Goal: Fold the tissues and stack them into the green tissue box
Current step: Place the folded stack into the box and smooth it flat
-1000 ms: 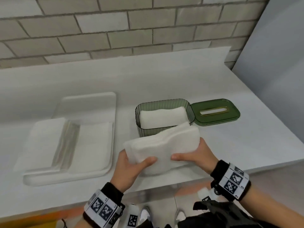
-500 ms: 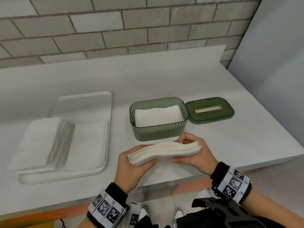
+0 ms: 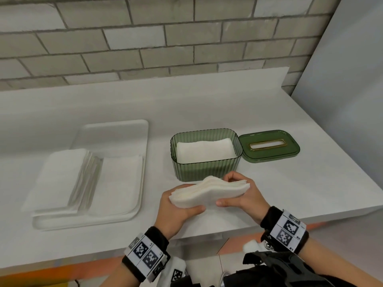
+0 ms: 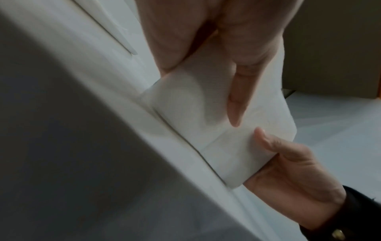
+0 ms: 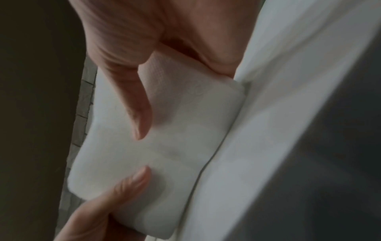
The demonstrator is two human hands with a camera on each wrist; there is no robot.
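White, soft and limp, the folded wad of paper tissues [image 3: 209, 192] hangs in the air over the near edge of the pale grey counter [image 3: 290, 183], just in front of the translucent green ribbed plastic tissue box [image 3: 206, 168]. The left hand [image 3: 178, 210] pinches its left end, thumb on the near face and fingers behind; the right hand [image 3: 244, 195] pinches the right end the same way, so both hands are closed round the wad and neither is free. In the wrist views each thumb lies flat across the embossed paper while the other hand clamps the opposite end.

Between the two holds the wad sags and waves, and its layered edges fan apart along the top. I judge it very light, easily crushed and quick to spring open, so it wants a flat hold spread across both ends, with fingers under the middle, not a pinch at one corner.

Inside the green box a stack of folded white tissues [image 3: 204, 150] already lies, well below the rim. Its dark green slotted lid [image 3: 269, 146] lies flat just to the right, touching the box. Far to the left, a white rectangular tray [image 3: 116, 129] holds unfolded white tissue sheets [image 3: 120, 183], with more of them [image 3: 60, 175] overhanging its left side
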